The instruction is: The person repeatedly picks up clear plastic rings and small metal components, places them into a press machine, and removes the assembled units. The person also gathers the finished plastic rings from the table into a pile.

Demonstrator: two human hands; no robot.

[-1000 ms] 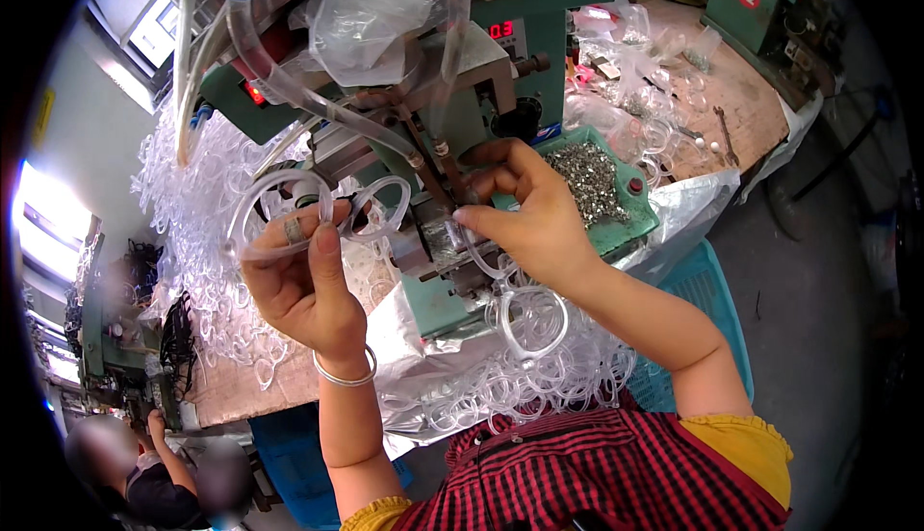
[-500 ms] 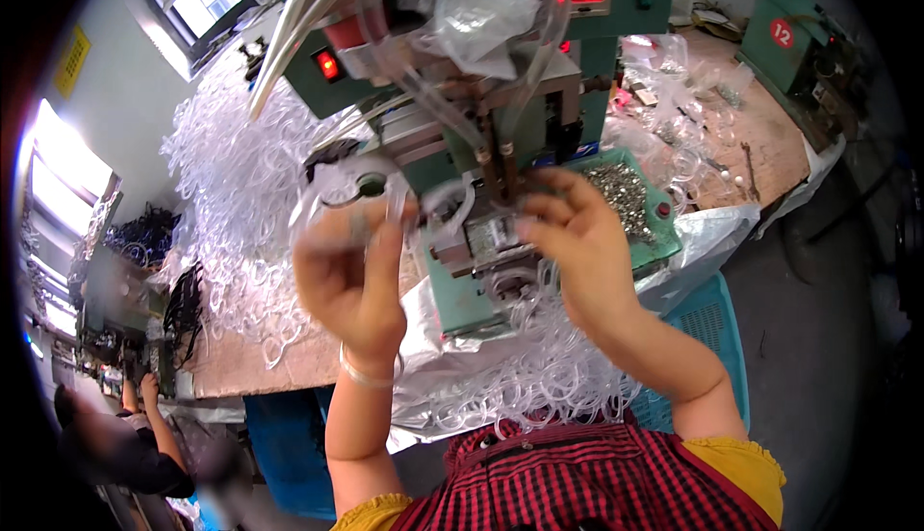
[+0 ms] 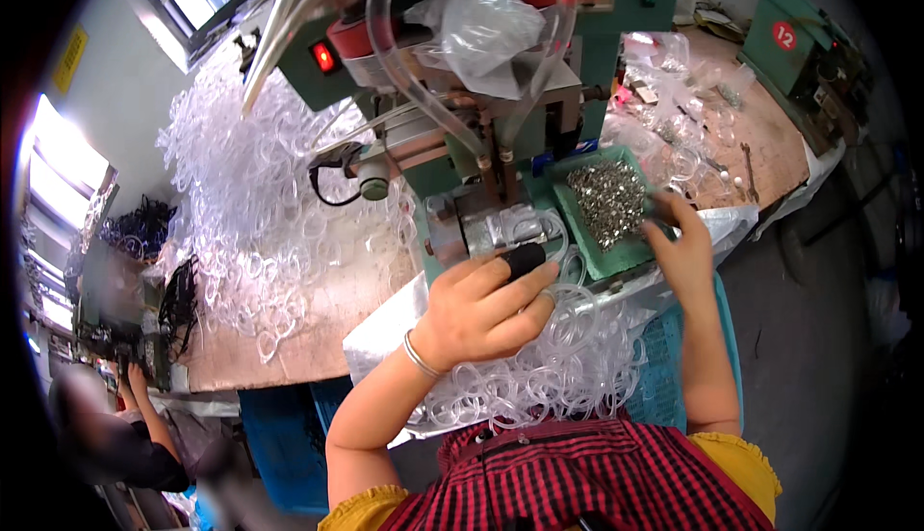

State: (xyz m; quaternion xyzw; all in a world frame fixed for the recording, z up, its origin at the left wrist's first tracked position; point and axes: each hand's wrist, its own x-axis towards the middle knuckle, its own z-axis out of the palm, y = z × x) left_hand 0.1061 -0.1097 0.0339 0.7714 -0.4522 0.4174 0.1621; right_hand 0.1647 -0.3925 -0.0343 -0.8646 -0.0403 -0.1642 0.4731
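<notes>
My left hand, a black cover on one of its fingers, is in front of the green machine's metal work block. Its fingers are curled together, and what they may grip is hidden. Beside its fingertips, clear plastic tube loops hang at the block's edge. My right hand is at the right rim of a green tray. Thumb and fingers are apart there, with nothing visible between them. Small shiny metal parts fill the tray.
Clear plastic loops are piled before me, above a blue basket. A larger heap covers the table's left side. The green machine has hanging tubes and a plastic bag. A co-worker sits far left.
My left hand has moved right and down, from the machine's left side to in front of the block; the blurred clear loop near it is gone. My right hand has moved from the block to the tray.
</notes>
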